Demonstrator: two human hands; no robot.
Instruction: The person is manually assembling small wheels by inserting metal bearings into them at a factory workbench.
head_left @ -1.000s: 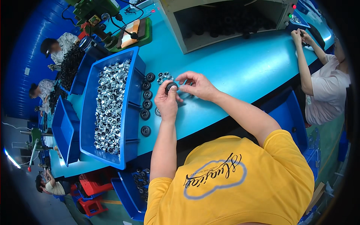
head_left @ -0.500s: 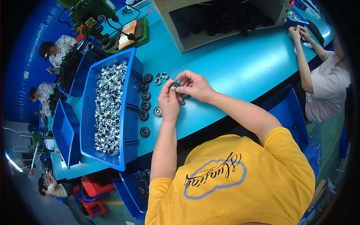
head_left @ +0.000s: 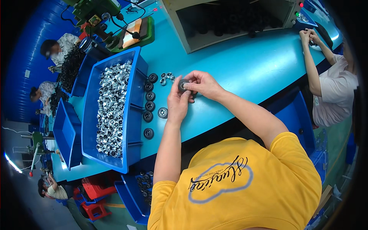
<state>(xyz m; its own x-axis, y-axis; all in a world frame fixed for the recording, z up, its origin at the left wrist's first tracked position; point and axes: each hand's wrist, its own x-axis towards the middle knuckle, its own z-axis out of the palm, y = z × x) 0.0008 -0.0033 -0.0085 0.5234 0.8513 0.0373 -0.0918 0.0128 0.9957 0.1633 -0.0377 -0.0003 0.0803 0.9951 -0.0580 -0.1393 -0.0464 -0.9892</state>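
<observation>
Between my two hands is a small black wheel (head_left: 181, 83), its round face turned up. My left hand (head_left: 177, 105) grips it from the near left side. Fingers of my right hand (head_left: 207, 85) close on it from the right, the thumb pressed over its middle. Just left of my hands, a black wheel with a silver hub (head_left: 163, 112) lies on the blue-green table (head_left: 237, 65). A row of black wheels (head_left: 150, 96) stands beside the bin, and a few loose silver hubs (head_left: 163, 81) sit beyond my left hand.
A long blue bin (head_left: 133, 111) full of silver hubs (head_left: 111, 111) stands at left. A green machine (head_left: 92, 15) is at the far left, and an open-fronted box (head_left: 184, 34) with dark parts at the back. At right, a co-worker (head_left: 333, 84) handles something small. A blue bin (head_left: 132, 203) with wheels sits below the table.
Both hands have shifted slightly right with the wheel, whose face now shows more. My right thumb has moved onto its middle. The co-worker's hands have shifted slightly.
</observation>
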